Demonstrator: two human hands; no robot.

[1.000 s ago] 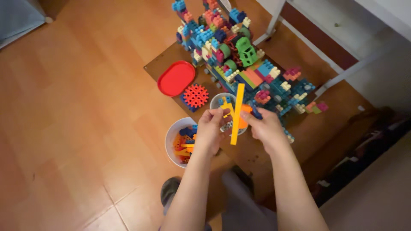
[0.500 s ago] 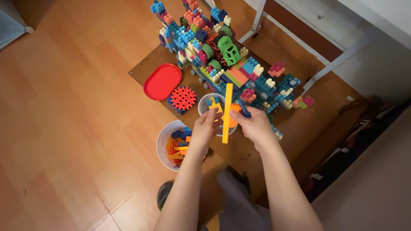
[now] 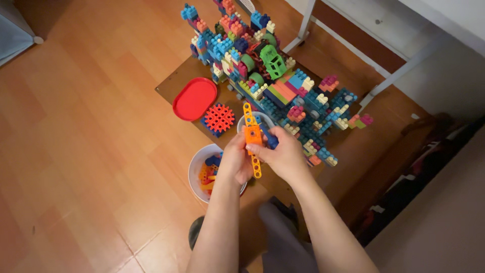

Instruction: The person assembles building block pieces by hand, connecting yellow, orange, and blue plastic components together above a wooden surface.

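both hands closed together on a yellow perforated strip above the low bench.

left hand [image 3: 235, 161] and right hand [image 3: 283, 155] meet, fingers clamped on the yellow perforated strip [image 3: 251, 139], which is held near upright with an orange block [image 3: 252, 135] fixed across its middle; a dark blue piece [image 3: 269, 139] shows against the right hand. directly behind the strip sits a small white bowl [image 3: 241, 121]. a larger white tub [image 3: 194, 172] of loose parts stands on the wood floor [image 3: 91, 126] under the left wrist. on the bench [image 3: 174, 83]: red oval lid [image 3: 194, 99], red gear piece [image 3: 219, 119], large multicoloured block construction [image 3: 268, 76].
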